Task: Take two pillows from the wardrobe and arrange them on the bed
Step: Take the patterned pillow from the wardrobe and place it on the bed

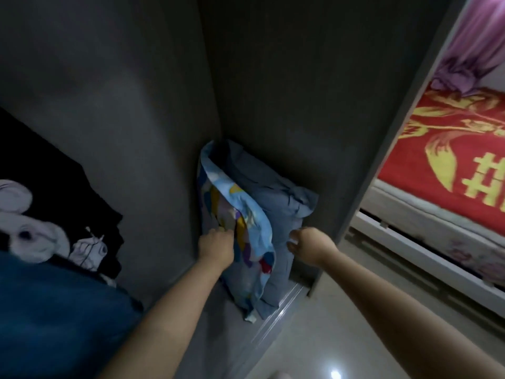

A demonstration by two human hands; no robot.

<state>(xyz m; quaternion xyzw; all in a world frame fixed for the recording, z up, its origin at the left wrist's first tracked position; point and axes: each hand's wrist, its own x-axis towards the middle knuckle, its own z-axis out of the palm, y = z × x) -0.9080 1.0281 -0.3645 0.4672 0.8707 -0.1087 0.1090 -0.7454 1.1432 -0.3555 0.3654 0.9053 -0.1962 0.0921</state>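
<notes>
Two pillows stand on edge in the bottom corner of the dark grey wardrobe [273,77]. The left one is a light-blue patterned pillow [246,214] with coloured shapes; a plain grey-blue pillow [276,198] leans behind it against the right wall. My left hand [217,246] is closed on the front edge of the patterned pillow. My right hand [306,243] is curled into a loose fist beside the grey-blue pillow's right edge; whether it touches the fabric is unclear. The bed [451,165] with a red and gold cover lies to the right, outside the wardrobe.
A vertical grey divider panel [131,160] separates a left compartment holding black clothing with a white print [54,231] and blue fabric [54,310]. The wardrobe's right side panel [382,165] stands between the pillows and the bed. Glossy light floor [328,337] lies below.
</notes>
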